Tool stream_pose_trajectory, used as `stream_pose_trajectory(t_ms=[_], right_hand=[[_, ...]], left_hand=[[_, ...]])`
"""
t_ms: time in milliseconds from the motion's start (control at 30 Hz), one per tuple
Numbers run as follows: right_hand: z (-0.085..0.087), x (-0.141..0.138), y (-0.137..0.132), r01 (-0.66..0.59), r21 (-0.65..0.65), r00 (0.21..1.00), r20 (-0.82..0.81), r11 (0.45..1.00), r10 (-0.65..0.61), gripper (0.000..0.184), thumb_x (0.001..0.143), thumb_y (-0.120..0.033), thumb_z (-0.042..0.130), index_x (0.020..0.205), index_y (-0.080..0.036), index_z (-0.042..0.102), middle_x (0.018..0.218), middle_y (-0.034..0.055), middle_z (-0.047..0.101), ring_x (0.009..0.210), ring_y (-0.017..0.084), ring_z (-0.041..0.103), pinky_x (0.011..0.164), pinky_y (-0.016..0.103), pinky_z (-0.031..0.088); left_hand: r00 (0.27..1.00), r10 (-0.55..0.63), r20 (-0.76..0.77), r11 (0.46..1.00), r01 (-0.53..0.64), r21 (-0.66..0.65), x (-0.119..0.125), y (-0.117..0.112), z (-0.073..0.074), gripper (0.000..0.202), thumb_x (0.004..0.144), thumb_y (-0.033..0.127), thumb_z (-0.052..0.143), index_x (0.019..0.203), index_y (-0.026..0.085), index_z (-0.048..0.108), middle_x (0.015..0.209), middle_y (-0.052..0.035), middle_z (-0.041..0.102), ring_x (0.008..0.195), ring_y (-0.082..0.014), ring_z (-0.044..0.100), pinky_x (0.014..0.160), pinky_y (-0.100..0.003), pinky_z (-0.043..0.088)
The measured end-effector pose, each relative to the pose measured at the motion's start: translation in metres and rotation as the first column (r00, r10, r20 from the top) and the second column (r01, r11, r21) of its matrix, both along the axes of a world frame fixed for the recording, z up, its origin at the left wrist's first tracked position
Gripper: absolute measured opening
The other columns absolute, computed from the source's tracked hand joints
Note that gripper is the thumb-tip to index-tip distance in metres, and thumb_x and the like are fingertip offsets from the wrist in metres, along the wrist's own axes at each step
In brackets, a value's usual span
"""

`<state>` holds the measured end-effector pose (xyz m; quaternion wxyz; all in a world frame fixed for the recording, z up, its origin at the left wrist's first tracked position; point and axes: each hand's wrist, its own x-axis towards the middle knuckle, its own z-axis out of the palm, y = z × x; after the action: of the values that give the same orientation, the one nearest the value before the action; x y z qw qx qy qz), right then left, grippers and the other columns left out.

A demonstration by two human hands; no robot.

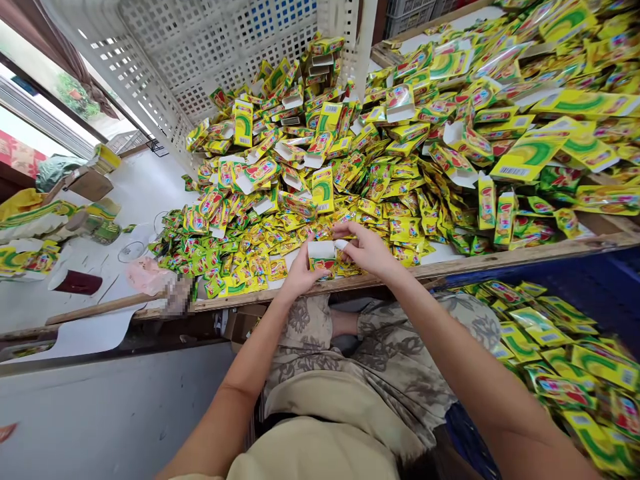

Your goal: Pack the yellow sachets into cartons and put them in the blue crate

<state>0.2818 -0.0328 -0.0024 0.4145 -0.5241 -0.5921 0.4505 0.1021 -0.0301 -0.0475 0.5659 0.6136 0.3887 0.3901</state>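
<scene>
At the table's front edge my left hand (pixel 299 272) is closed around a small candy box (pixel 321 251), thumb on its near side. The box is printed green and red, and its white inner flap stands up at the open top. My right hand (pixel 367 252) is at the right edge of the same box, fingers bent and pinched together. Something white, a flap or a finger covering, shows at its fingertips. Just beyond both hands lie many small yellow candy packets (pixel 300 230), with green packets (pixel 200 250) to the left.
A tipped white plastic crate (pixel 155 73) stands behind a heap of yellow boxes (pixel 320 133), some open-ended. More boxes (pixel 525 147) cover the right side. A wooden edge strip (pixel 480 261) borders the table. Filled boxes (pixel 565 360) lie in a blue bin (pixel 575 283). A dark red cup (pixel 75 282) lies left.
</scene>
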Motion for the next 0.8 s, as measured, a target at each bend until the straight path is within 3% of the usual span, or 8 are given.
stream_pose_trajectory(t_ms=[100,167,333,467,600,700,800], right_hand=[[-0.012,-0.002,0.001,-0.085,-0.19,0.994,-0.085,0.978,0.07,0.024,0.086,-0.024,0.043,0.103,-0.015,0.056,0.062,0.0,0.062,0.046,0.011,0.055,0.046,0.021,0.047],[-0.014,-0.006,0.002,-0.117,-0.242,0.99,-0.109,0.963,0.092,0.023,0.087,-0.023,0.039,0.102,-0.016,0.055,0.051,-0.0035,0.055,0.045,0.011,0.055,0.046,0.021,0.046],[-0.012,-0.011,0.0,-0.131,-0.152,0.988,-0.103,0.98,0.116,0.016,0.086,-0.028,0.043,0.095,-0.019,0.052,0.059,-0.004,0.055,0.051,0.013,0.057,0.05,0.023,0.048],[-0.014,-0.009,0.002,-0.137,-0.071,0.99,-0.044,0.988,0.134,0.017,0.082,-0.031,0.048,0.094,-0.019,0.051,0.072,-0.0022,0.058,0.054,0.012,0.058,0.052,0.024,0.046],[-0.015,-0.009,0.013,-0.201,-0.15,0.972,-0.156,0.968,0.177,0.019,0.076,-0.029,0.054,0.092,-0.019,0.052,0.074,-0.0029,0.058,0.048,0.009,0.051,0.045,0.021,0.04],[-0.016,-0.011,0.017,-0.116,-0.019,0.991,-0.074,0.993,0.114,0.015,0.076,-0.026,0.055,0.089,-0.018,0.057,0.069,-0.003,0.058,0.049,0.01,0.049,0.047,0.022,0.04],[-0.019,-0.01,0.011,-0.036,0.227,0.992,0.127,0.973,0.007,0.014,0.081,-0.024,0.053,0.085,-0.018,0.064,0.071,0.0006,0.062,0.061,0.014,0.056,0.059,0.027,0.044]], left_hand=[[0.999,-0.022,-0.037,0.998,0.02,-0.066,-0.002,0.003,-0.007,0.061,0.065,0.036,0.077,0.118,0.014,0.054,0.111,-0.0101,0.063,0.103,-0.0253,0.058,0.096,-0.039,0.042],[1.0,-0.009,-0.014,0.994,0.008,-0.106,-0.002,0.005,-0.009,0.062,0.063,0.037,0.078,0.115,0.014,0.055,0.109,-0.0097,0.064,0.102,-0.0249,0.058,0.095,-0.039,0.043],[0.997,-0.025,0.072,0.983,0.038,-0.179,0.0,0.007,-0.002,0.059,0.069,0.045,0.073,0.119,0.018,0.054,0.114,-0.0087,0.064,0.116,-0.0253,0.053,0.102,-0.039,0.038],[0.958,0.046,0.282,0.926,0.065,-0.371,0.004,0.007,0.007,0.053,0.081,0.059,0.053,0.112,0.016,0.059,0.111,-0.0099,0.066,0.118,-0.0265,0.053,0.103,-0.042,0.039],[0.927,0.066,0.37,0.887,0.115,-0.446,0.005,0.015,0.017,0.046,0.068,0.041,0.073,0.104,0.014,0.062,0.103,-0.0096,0.069,0.105,-0.027,0.061,0.097,-0.042,0.043],[0.946,0.093,0.311,0.898,0.055,-0.437,0.0,0.021,0.02,0.038,0.062,0.033,0.079,0.092,0.014,0.065,0.09,-0.0065,0.07,0.088,-0.0215,0.066,0.089,-0.037,0.047],[0.962,0.199,0.188,0.967,-0.162,-0.198,-0.005,0.021,0.018,0.024,0.067,0.032,0.076,0.08,0.015,0.066,0.084,-0.0028,0.069,0.081,-0.0153,0.064,0.084,-0.031,0.048]])
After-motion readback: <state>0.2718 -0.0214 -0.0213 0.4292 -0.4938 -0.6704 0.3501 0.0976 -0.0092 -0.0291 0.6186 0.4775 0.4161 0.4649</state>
